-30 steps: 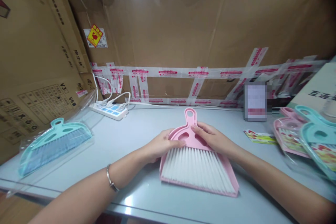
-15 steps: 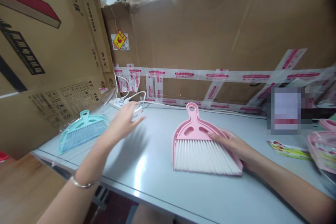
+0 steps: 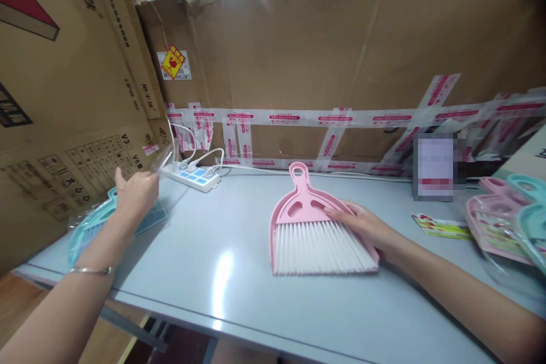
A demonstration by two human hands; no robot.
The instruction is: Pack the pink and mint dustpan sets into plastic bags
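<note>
A pink dustpan with a white-bristled brush nested in it [image 3: 313, 227] lies in the middle of the grey table [image 3: 239, 296]. My right hand [image 3: 362, 226] rests on its right side, fingers stretched flat over the pink plastic. At the far left my left hand [image 3: 135, 193] is closed on the clear plastic bag [image 3: 164, 162] that wraps a teal dustpan and brush set [image 3: 91, 227]. The hand hides much of that set. A silver bracelet sits on my left wrist.
Cardboard boxes [image 3: 298, 57] wall in the back and left of the table. A white power strip [image 3: 191, 175] with plugged cables lies at the back left. More bagged pink and teal sets [image 3: 507, 227] and a printed card [image 3: 441, 226] lie at the right.
My left hand left the pink set, swung left across the table and closed on the bag of the teal set. My right hand stayed on the pink dustpan.
</note>
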